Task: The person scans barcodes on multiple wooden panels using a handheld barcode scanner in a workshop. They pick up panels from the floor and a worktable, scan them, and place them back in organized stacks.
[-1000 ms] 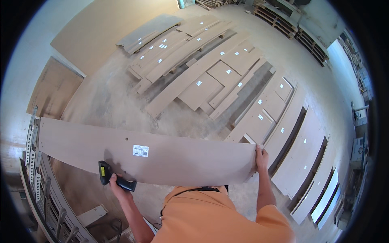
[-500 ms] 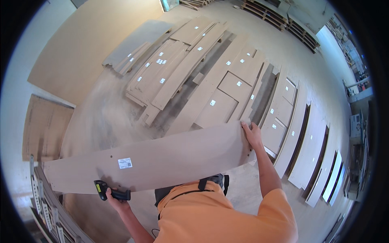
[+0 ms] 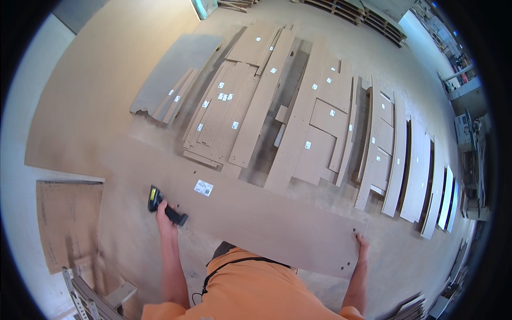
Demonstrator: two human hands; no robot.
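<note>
A long wood-toned panel (image 3: 272, 216) is held out in front of my body, slanting down from left to right. A white label (image 3: 203, 188) is stuck on its left part, and several small dark holes show near its ends. My right hand (image 3: 362, 245) grips the panel's right end, with the fingers partly hidden by it. My left hand (image 3: 166, 220) is closed round a black handheld barcode scanner (image 3: 164, 205) with a yellow patch. The scanner overlaps the panel's left part; whether this hand also bears the panel cannot be told.
Several stacks of labelled panels (image 3: 245, 90) lie in rows on the floor ahead and to the right. A large board (image 3: 101, 85) leans on the left wall near a brown cardboard sheet (image 3: 69, 224). A metal rack (image 3: 88, 298) stands at lower left; pallets (image 3: 346, 10) stand far back.
The panel's right end has swung down and nearer to me with my right hand, while its left end now sits farther away. My left hand and the scanner have moved up and slightly right.
</note>
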